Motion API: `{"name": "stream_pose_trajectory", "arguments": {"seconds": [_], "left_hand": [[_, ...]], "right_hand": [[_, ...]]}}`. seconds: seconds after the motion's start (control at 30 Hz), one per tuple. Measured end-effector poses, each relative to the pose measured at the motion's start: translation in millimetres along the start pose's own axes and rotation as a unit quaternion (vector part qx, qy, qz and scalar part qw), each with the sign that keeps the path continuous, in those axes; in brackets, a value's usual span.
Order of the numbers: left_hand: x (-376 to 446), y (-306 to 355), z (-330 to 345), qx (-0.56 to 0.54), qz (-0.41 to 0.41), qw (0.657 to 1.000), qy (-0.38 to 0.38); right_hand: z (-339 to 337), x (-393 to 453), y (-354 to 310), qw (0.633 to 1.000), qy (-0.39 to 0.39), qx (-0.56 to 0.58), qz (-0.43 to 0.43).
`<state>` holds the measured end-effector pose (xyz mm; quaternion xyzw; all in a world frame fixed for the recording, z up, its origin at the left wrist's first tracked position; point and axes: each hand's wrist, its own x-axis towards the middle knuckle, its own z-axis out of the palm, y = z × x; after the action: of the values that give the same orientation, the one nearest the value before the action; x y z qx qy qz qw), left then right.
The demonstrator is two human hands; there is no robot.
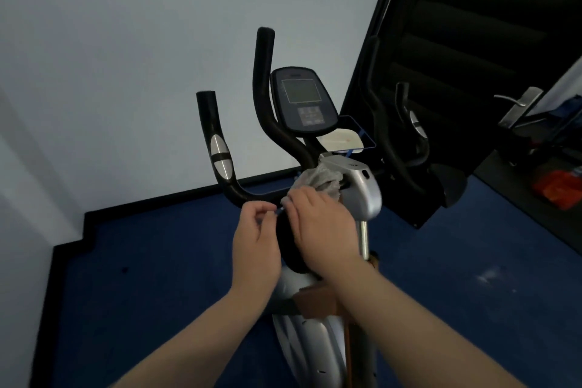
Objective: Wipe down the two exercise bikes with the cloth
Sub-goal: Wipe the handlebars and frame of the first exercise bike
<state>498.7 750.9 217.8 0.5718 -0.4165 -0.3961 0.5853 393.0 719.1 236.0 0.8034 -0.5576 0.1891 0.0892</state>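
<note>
- In a dim room with a blue floor [157, 277] and pale walls, one exercise bike [359, 192] stands in front of the person, seen from above.
- Only this bike shows; a second one is not in view.
- Its black handlebars [220, 148] curve upward around a dark console [302, 101] with a blank screen.
- The cloth [321, 178], grey and crumpled, lies bunched on the silver stem just below the console.
- The right hand [321, 224] rests on the cloth's lower edge, fingers curled over it, seemingly gripping it.
- The left hand [255, 239] is close beside, fingers pinched narrowly near a small bluish thing too tiny to identify.
- The cloth looks soft, light and limp; it should fold around the bars easily.
- Best grasped as a gathered wad in the palm, so loose ends do not snag.
- A dark shuttered door [472, 41] stands to the right.
</note>
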Motion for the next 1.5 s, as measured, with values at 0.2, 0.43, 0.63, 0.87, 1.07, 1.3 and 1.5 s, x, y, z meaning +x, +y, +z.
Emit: {"name": "stream_pose_trajectory", "arguments": {"seconds": [0.2,0.43,0.63,0.87,1.07,1.3,1.5], "left_hand": [[-0.2,-2.7,6.7,0.066,0.063,0.996,0.007],[-0.5,-5.4,10.5,0.075,0.076,0.994,0.017],[-1.5,-4.5,11.7,0.083,0.089,0.992,0.015],[-3.4,-4.9,12.1,0.069,0.088,0.993,0.030],[0.4,-2.5,5.4,0.076,0.071,0.995,-0.012],[-1.5,-4.0,8.6,0.063,0.057,0.996,0.001],[-4.8,-4.6,13.5,0.065,0.063,0.996,0.025]], "right_hand": [[-10.8,-21.4,32.1,0.998,0.001,0.055,0.005],[-2.3,13.7,9.7,0.997,-0.052,0.037,0.051],[2.0,-26.6,24.6,0.952,-0.001,0.246,0.182],[14.8,-36.2,17.1,0.911,0.071,0.328,0.239],[-8.5,-7.7,46.1,0.972,0.044,0.210,0.096],[-18.0,-14.9,48.4,0.874,0.109,0.439,0.176],[4.7,-8.2,17.2,0.895,0.076,0.343,0.274]]}}
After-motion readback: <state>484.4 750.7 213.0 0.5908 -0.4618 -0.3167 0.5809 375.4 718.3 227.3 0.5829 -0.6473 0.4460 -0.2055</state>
